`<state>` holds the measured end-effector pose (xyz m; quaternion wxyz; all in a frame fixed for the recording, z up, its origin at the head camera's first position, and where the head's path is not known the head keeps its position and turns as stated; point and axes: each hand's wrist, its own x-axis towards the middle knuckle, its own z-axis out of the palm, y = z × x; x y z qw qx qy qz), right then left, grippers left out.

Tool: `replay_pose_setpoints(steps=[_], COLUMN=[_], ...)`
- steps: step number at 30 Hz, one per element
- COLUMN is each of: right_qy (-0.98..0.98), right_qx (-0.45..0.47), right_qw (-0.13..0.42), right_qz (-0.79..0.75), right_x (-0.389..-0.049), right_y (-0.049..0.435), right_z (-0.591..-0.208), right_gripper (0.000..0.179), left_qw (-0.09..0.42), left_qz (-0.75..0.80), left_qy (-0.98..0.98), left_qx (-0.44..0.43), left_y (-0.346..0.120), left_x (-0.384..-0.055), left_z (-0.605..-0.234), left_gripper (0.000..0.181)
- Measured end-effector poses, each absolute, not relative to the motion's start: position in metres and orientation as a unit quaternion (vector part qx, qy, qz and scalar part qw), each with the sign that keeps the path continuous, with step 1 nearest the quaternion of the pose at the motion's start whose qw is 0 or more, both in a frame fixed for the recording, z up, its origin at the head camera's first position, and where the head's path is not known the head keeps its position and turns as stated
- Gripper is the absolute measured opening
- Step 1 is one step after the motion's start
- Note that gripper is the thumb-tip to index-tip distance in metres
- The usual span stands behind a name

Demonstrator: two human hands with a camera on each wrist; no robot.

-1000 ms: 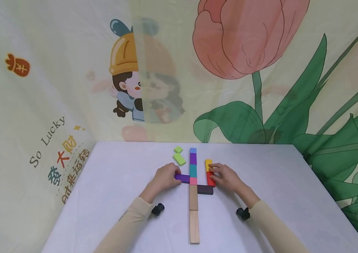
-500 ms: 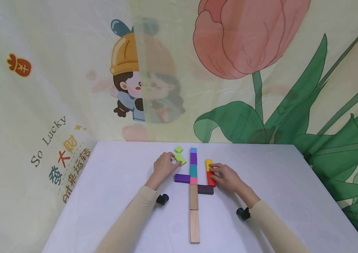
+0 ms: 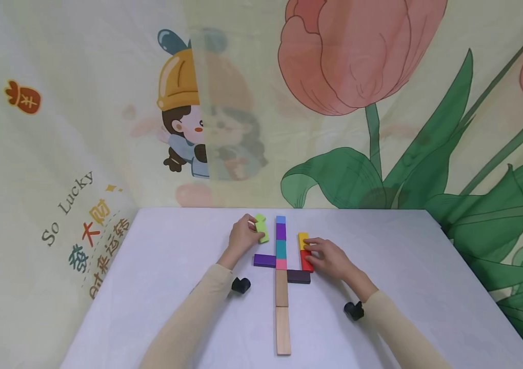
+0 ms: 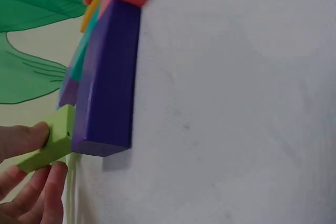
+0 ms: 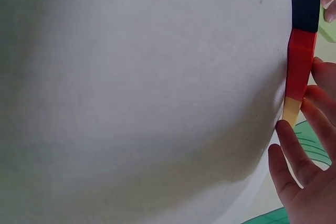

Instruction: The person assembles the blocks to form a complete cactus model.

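My left hand (image 3: 243,237) pinches the larger light green block (image 4: 55,132) between thumb and fingers. In the head view, a smaller light green block (image 3: 260,218) lies just behind it. The fingers of my right hand (image 3: 332,257) touch the yellow block (image 3: 303,241) and the red block (image 3: 305,260), which lie end to end. A black block (image 3: 299,277) joins the row of blocks from the right, the red block's near end beside it. On the left side, a dark purple block (image 4: 110,82) sticks out from that row.
The central row runs from a blue block (image 3: 281,219) through purple (image 3: 281,231), teal (image 3: 281,249) and pink (image 3: 281,264) blocks to two wooden blocks (image 3: 283,330). A white cloth (image 3: 381,246) covers the table, and a printed curtain hangs behind it.
My left hand has left the dark purple block, moved away from me and taken hold of the larger green block, which is now turned straighter. The right hand stays by the red and yellow blocks.
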<state>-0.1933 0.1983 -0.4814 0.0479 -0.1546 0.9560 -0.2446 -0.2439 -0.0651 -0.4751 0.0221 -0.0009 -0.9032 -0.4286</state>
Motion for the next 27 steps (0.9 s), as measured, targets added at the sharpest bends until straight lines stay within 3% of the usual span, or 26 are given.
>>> replay_pose_setpoints(steps=[6, 15, 27], right_qy=[0.955, 0.952, 0.949], right_qx=[-0.15, -0.164, -0.164], right_qw=[0.049, 0.042, 0.044], right_qz=[-0.252, -0.257, -0.266], right_x=[-0.194, -0.195, -0.194], right_y=[0.198, 0.201, 0.2], right_z=[-0.482, -0.484, -0.483], right_gripper=[0.039, 0.04, 0.038], left_qw=[-0.028, -0.133, -0.144], left_qz=[-0.501, -0.481, -0.464], left_qy=[-0.865, -0.865, -0.872], left_qx=[-0.009, -0.048, -0.061], left_y=[-0.077, -0.095, -0.097], left_x=[-0.248, -0.25, -0.25], left_z=[-0.468, -0.466, -0.474], left_gripper=[0.03, 0.03, 0.028])
